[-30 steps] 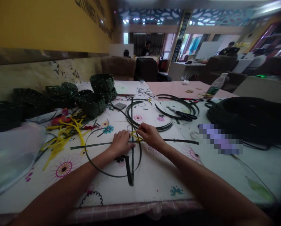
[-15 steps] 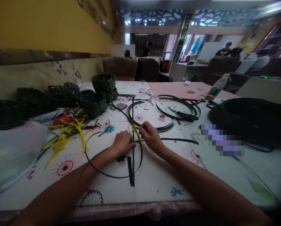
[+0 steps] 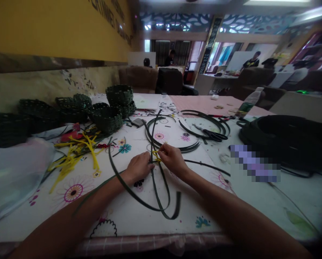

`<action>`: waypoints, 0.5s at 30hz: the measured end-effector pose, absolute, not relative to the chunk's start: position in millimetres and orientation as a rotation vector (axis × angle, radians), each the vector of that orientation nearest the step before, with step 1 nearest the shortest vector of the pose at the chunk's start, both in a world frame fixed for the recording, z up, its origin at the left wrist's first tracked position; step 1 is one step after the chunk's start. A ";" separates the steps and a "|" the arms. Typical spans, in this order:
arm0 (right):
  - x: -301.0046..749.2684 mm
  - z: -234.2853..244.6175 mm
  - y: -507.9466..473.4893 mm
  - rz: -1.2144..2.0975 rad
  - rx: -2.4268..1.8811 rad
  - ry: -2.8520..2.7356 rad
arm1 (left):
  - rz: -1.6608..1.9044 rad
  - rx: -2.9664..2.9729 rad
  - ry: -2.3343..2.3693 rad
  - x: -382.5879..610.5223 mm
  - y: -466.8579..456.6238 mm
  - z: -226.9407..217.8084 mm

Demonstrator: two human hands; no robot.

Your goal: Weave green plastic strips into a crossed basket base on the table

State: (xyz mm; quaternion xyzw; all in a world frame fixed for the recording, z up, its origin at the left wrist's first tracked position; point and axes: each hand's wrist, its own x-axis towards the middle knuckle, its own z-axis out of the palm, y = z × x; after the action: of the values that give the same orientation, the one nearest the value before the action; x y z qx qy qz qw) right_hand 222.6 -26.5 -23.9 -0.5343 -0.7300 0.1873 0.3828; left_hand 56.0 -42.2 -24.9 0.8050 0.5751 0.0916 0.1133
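Loop [image 3: 139,196] shifted; two hands [image 3: 138,167] [image 3: 173,160] flank one yellow tie [image 3: 156,156].

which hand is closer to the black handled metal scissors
Right. The right hand is nearer, down and to the left of the black-handled metal scissors in the head view. The left hand is farther away, on the far side of the right hand.

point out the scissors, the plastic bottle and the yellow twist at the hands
scissors [image 3: 215,135], head view, on the black handles
plastic bottle [image 3: 248,101], head view, on the middle of the bottle
yellow twist [image 3: 156,156], head view, on the loop
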 end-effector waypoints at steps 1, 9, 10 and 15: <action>222.8 -23.6 -26.9 0.476 -1.354 -1.869 | 0.273 2.356 1.693 55.7 -41.9 -25.0; 218.9 -19.3 -32.5 1.097 -0.927 -1.382 | 0.374 2.179 1.662 47.2 -30.1 -24.7; 218.2 -18.8 -32.7 1.181 -0.880 -1.331 | 0.387 2.159 1.648 45.7 -29.2 -23.9; 220.2 -12.8 -35.0 1.245 -0.795 -1.228 | 0.419 2.131 1.643 41.7 -28.5 -22.1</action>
State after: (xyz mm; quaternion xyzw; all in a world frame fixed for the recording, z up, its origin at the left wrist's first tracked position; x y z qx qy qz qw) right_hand 220.2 -35.0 -12.8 -0.3392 -0.5238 0.5312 0.5730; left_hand 41.7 -28.5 -22.1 0.7655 0.5901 0.1504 0.2077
